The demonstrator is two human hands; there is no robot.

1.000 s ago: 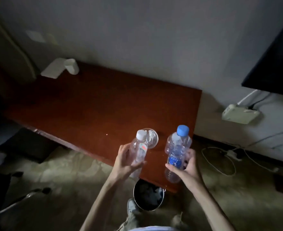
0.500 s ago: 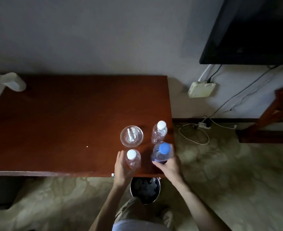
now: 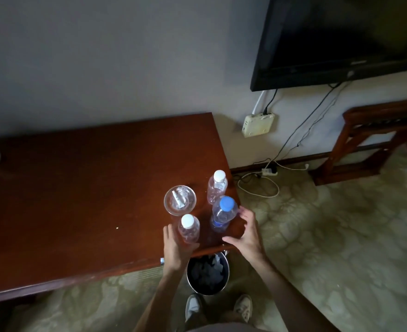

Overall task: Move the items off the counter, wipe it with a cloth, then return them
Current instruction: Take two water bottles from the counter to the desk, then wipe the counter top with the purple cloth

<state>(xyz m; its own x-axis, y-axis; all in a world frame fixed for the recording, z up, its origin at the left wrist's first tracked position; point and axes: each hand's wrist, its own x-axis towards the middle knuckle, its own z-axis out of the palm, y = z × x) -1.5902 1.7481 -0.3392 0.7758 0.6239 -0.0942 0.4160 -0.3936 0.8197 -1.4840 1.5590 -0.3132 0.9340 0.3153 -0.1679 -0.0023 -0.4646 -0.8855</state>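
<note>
On the counter (image 3: 82, 188), left fingers (image 3: 167, 233) cup the white-capped bottle (image 3: 188, 228).

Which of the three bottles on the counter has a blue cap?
The blue-capped bottle by the right hand. The bottle behind it and the one at the left hand have white caps.

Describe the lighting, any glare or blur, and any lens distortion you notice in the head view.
Head view: dim and uneven, brightest on the carpet at right, dark at the lower left; faint sheen on the glass and bottles, no strong glare; the counter edges bow with wide-angle distortion; both hands, left and right, look reasonably sharp; the TV is near black.
</note>
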